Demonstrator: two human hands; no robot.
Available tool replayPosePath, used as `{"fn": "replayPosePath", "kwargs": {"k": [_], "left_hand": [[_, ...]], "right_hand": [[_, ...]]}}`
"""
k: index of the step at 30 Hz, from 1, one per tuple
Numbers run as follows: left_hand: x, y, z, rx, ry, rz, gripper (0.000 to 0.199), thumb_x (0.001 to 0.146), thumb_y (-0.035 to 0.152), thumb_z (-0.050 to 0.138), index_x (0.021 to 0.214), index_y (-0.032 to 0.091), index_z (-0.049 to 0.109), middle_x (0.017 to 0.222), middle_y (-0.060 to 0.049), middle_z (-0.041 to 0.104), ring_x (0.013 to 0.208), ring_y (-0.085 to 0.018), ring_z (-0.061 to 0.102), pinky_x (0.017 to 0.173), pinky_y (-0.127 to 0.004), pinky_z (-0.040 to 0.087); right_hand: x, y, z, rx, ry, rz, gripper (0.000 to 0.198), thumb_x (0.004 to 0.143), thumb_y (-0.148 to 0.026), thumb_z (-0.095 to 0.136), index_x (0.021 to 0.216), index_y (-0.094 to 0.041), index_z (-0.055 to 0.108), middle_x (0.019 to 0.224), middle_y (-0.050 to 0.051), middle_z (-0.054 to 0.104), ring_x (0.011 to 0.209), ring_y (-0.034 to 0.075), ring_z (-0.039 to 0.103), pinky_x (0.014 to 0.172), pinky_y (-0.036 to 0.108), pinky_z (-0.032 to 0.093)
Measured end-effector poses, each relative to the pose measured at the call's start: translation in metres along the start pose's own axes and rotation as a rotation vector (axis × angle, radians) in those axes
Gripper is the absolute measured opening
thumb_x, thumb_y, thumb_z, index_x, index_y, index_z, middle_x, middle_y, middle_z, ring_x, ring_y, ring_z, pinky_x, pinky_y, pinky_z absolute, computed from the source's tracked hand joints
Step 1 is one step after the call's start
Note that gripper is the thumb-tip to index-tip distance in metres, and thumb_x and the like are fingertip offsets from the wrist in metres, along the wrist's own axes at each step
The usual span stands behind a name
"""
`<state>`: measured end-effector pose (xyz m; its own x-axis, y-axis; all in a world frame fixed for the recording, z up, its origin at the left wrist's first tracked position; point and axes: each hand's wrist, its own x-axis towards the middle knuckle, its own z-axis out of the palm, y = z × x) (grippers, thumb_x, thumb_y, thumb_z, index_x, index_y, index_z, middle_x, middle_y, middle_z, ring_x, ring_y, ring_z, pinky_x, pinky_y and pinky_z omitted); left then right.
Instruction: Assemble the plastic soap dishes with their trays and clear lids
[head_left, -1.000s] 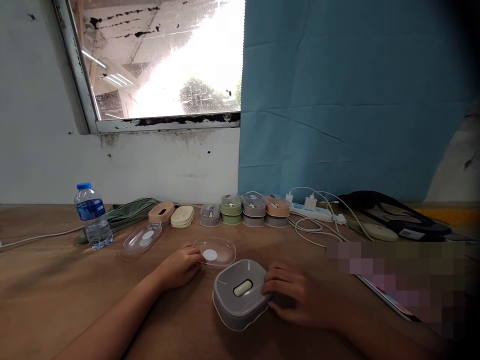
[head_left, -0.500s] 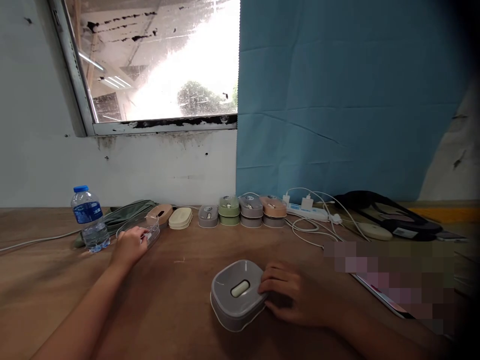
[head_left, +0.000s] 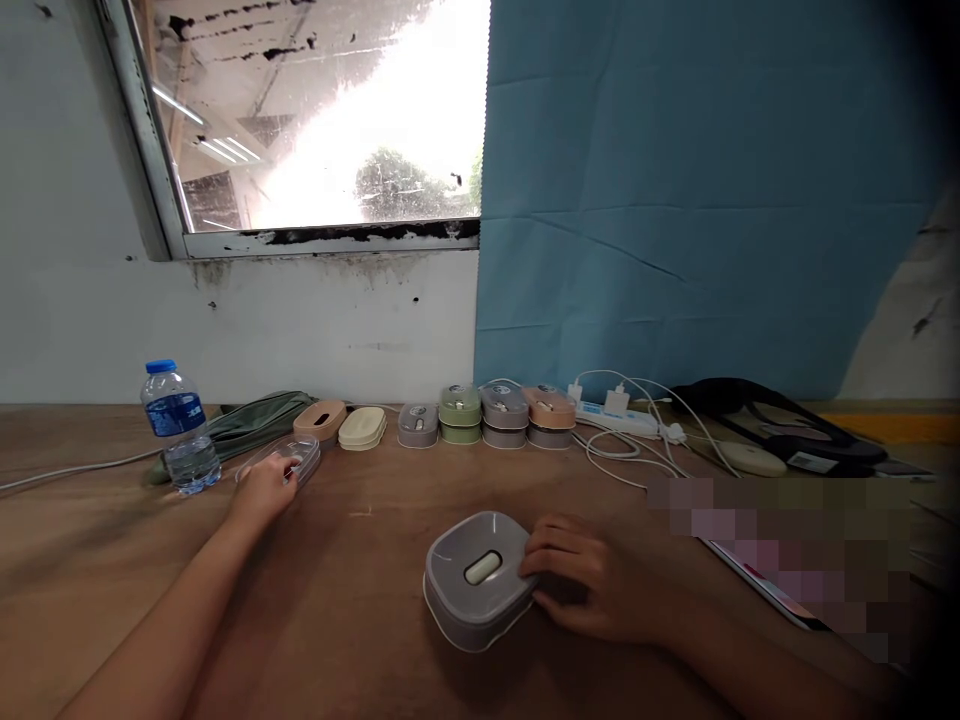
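At the near middle of the wooden table sits a grey plastic box point(head_left: 459, 572), tilted slightly, with a pale oval piece point(head_left: 483, 568) in its top. My right hand point(head_left: 574, 575) grips its right edge, fingers on the upper rim and thumb lower down. Farther off on the left, my left hand point(head_left: 264, 487) has its fingers closed on a clear plastic cover point(head_left: 306, 458), which lies nearly flat on the table. Part of the cover is hidden behind that hand. Just beyond it are a peach-coloured lid point(head_left: 320, 420) with an oval slot and some stacked cream lids point(head_left: 362, 428).
A water bottle point(head_left: 180, 428) stands left of my left hand, before a dark green cloth point(head_left: 259, 422). Along the wall are several boxes, including a green stack point(head_left: 460, 412). A power strip point(head_left: 626, 422) with cables, a black strap point(head_left: 765, 420) and a partly blurred flat device point(head_left: 757, 585) lie right.
My left hand has lowered the clear cover from a raised tilt to nearly flat. The right hand keeps its hold on the grey box. The whole view has shifted slightly.
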<state>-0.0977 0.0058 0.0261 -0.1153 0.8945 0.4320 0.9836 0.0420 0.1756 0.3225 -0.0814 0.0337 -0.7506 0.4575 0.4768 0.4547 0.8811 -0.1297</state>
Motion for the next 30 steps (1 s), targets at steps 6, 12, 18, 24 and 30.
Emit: {"fn": "replayPosePath", "kwargs": {"k": [6, 12, 18, 24, 30], "left_hand": [[-0.013, 0.035, -0.012, 0.122, 0.214, 0.192, 0.04, 0.078, 0.029, 0.048, 0.114, 0.014, 0.056, 0.11, -0.014, 0.056, 0.1, -0.03, 0.051, 0.085, -0.042, 0.038], [-0.055, 0.115, -0.039, -0.363, -0.044, 0.744, 0.036, 0.082, 0.036, 0.05, 0.115, 0.022, 0.053, 0.117, -0.009, 0.054, 0.11, -0.023, 0.047, 0.096, -0.037, 0.031], [-0.092, 0.155, -0.032, -0.548, -0.424, 1.087, 0.037, 0.073, 0.035, 0.063, 0.109, 0.023, 0.059, 0.105, -0.003, 0.065, 0.096, -0.019, 0.058, 0.094, -0.033, 0.034], [-0.085, 0.143, -0.014, -0.744, -0.389, 0.946, 0.031, 0.074, 0.032, 0.065, 0.103, 0.022, 0.065, 0.099, -0.005, 0.069, 0.095, -0.019, 0.06, 0.092, -0.033, 0.038], [-0.078, 0.136, -0.013, -0.952, -0.387, 0.743, 0.03, 0.075, 0.031, 0.064, 0.102, 0.018, 0.067, 0.1, -0.008, 0.068, 0.094, -0.019, 0.061, 0.084, -0.028, 0.046]], "right_hand": [[0.002, 0.001, -0.001, 0.025, -0.017, 0.016, 0.022, 0.072, -0.012, 0.055, 0.092, -0.019, 0.06, 0.092, 0.006, 0.06, 0.089, 0.019, 0.053, 0.084, 0.035, 0.042], [0.001, 0.001, 0.001, 0.043, -0.091, 0.095, 0.028, 0.073, -0.012, 0.054, 0.099, -0.021, 0.059, 0.106, 0.007, 0.055, 0.102, 0.02, 0.05, 0.09, 0.034, 0.041], [-0.002, 0.003, 0.002, -0.017, -0.116, 0.114, 0.033, 0.073, -0.014, 0.056, 0.105, -0.024, 0.057, 0.121, 0.007, 0.048, 0.114, 0.022, 0.044, 0.096, 0.037, 0.038], [-0.004, 0.007, 0.004, -0.05, 0.057, 0.046, 0.039, 0.077, -0.012, 0.051, 0.115, -0.019, 0.046, 0.115, 0.011, 0.05, 0.109, 0.021, 0.046, 0.092, 0.034, 0.042], [-0.003, 0.004, 0.002, -0.057, 0.002, 0.004, 0.034, 0.077, -0.01, 0.05, 0.11, -0.02, 0.051, 0.105, 0.008, 0.054, 0.102, 0.019, 0.05, 0.089, 0.032, 0.044]]}}
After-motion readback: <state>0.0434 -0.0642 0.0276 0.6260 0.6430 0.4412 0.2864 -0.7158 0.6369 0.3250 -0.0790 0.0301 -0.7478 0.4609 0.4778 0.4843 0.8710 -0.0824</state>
